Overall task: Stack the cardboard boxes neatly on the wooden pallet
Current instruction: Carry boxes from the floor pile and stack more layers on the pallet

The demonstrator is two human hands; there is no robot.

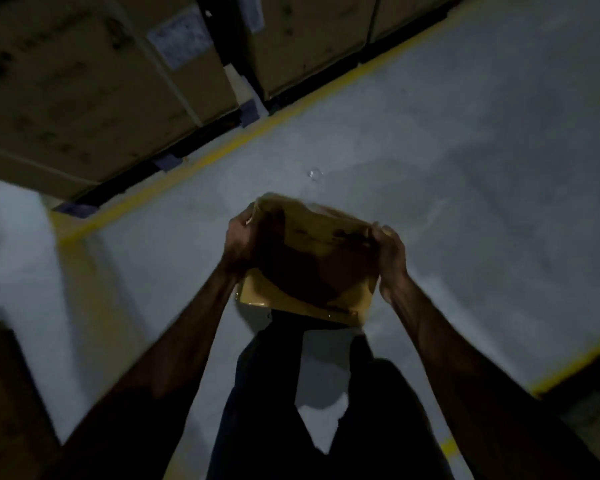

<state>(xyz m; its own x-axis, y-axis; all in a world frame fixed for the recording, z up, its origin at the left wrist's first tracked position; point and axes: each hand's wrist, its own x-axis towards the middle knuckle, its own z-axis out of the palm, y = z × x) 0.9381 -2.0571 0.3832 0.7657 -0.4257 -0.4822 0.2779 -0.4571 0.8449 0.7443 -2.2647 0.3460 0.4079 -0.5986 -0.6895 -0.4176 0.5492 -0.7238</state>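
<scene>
You have a small cardboard box (309, 261) in the lower middle of the frame, held up in the air above the floor and tilted away from you. It is plain brown, with glossy tape along the near edge that catches the light, and a dark shadow covers most of its top. Your left hand (242, 239) grips its left side, fingers curled over the far corner. Your right hand (391, 258) grips its right side the same way, thumb on the top edge. Both forearms reach in from the bottom corners.

Below the box you can see your dark trouser legs (326, 393) over the grey concrete floor (430, 168). A yellow floor line (257, 129) runs on a slant from the left edge to the upper right. Beyond it, in the upper left and upper middle, stand large cardboard cartons (84, 81) with pale labels, set on dark pallets (167, 161). A blurred white shape (18, 244) sits at the left edge. Another yellow line (575, 362) marks the lower right.
</scene>
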